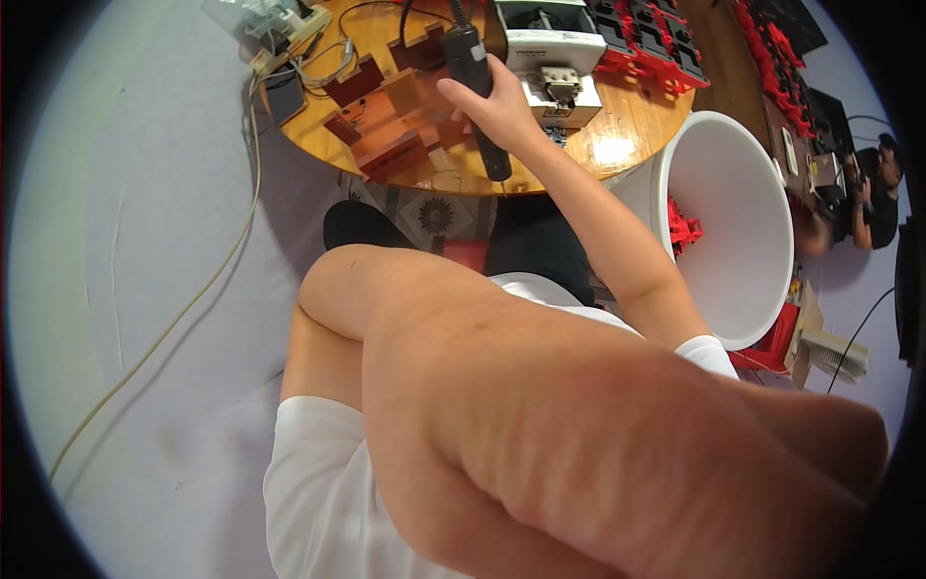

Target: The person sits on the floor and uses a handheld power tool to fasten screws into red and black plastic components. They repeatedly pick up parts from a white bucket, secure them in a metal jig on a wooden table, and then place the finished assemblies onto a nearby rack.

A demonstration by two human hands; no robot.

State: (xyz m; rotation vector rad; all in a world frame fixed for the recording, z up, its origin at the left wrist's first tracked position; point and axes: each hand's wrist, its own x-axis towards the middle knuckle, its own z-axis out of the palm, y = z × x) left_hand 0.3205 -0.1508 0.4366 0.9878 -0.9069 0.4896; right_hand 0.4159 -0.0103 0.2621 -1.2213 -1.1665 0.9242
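Note:
My right hand (506, 111) is wrapped round a black electric screwdriver (469, 60), thumb across its front. The tool leans slightly, its bit end pointing down past the near edge of the round wooden table (529, 178). Left of it on the table lie reddish-brown, open-sided plastic pieces (391, 159). Just right of my hand stands a white box-like device (552, 53) with a metal part at its front. My left forearm bends across the picture, very close and large; my left hand (820, 429) is blurred at lower right, its fingers not readable.
Red and black assemblies (646, 39) line the table's far right. A large white bucket (738, 232) beside the table holds red parts (684, 228). Wires and small electronics (289, 58) lie at far left; a pale cable (227, 261) runs down there. Another person (873, 207) sits at far right.

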